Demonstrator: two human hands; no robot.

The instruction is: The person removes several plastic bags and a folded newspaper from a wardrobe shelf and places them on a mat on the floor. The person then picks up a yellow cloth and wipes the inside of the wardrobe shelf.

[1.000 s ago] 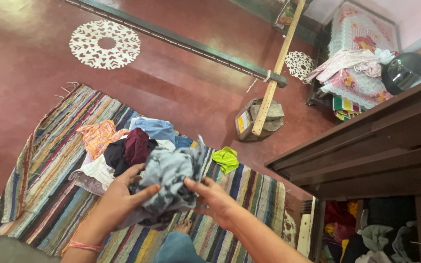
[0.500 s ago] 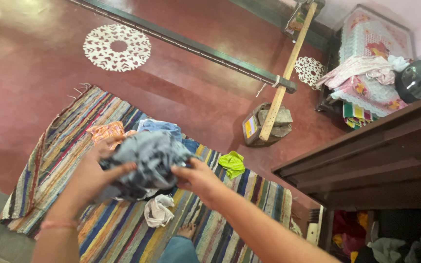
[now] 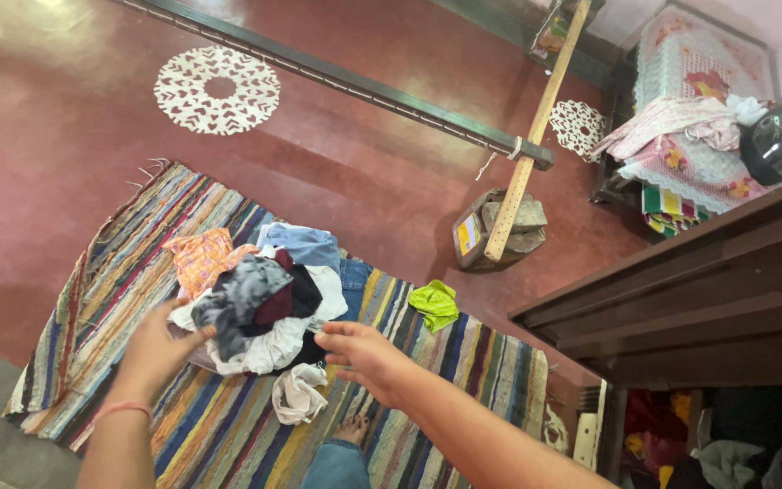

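Crumpled atop the clothes pile, the grey mottled garment lies in a loose heap, its longer run slanting from lower left to upper right. Left hand and right hand hover empty, fingers spread, above the striped rug.

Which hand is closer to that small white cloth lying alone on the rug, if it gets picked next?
Probably right. The right hand, open, hovers beside the small white cloth; the left hand, also open, sits farther off, by the clothes pile.
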